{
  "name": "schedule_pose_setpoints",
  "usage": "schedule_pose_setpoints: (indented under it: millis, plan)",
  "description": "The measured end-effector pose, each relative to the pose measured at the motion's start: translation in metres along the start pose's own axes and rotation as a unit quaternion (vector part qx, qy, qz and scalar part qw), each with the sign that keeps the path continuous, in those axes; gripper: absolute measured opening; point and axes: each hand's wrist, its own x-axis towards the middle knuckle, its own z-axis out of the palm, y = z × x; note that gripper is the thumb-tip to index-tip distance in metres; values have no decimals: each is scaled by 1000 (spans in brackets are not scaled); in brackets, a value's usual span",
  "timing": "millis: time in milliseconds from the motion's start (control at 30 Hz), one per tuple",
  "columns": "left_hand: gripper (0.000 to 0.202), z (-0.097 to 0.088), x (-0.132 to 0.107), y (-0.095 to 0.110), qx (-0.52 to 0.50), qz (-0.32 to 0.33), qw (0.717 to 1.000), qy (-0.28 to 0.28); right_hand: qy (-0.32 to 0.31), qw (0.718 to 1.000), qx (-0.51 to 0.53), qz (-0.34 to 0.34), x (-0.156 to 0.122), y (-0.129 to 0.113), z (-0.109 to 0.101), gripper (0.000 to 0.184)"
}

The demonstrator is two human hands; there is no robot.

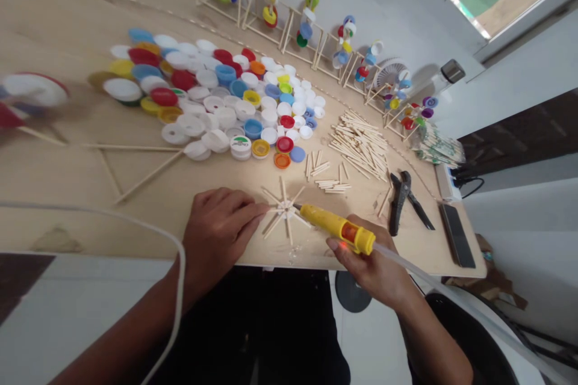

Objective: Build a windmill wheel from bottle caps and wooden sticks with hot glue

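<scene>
My right hand (368, 264) is wrapped round a yellow hot glue gun (327, 219), a clear glue stick trailing from its back end. The gun's nozzle touches or nearly touches the hub of a star-shaped wheel of short wooden sticks (289, 230) lying on the table. White round pieces make up the hub. From the left, my left hand (221, 222) reaches to the wheel, thumb and forefinger pinched at the end of one spoke. The gun's handle is hidden by my right hand.
Bottle caps (212, 96) lie heaped at the back left. Right of them are loose sticks (359, 141), black-handled cutters (401, 201) and a phone (457, 234). Stick frames with caps (307, 33) line the wall. A white cable (178, 289) crosses by my left arm.
</scene>
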Motion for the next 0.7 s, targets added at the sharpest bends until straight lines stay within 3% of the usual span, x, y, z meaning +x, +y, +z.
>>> schedule_pose_setpoints:
  millis: [200,700]
  plan:
    - [24,0,3,2,9,11,1000,19,-21,999,-25,4,0,6,6,33]
    - [21,1,0,1,-7,-8,1000,-3,-35,999,7,32,-3,4,7,31]
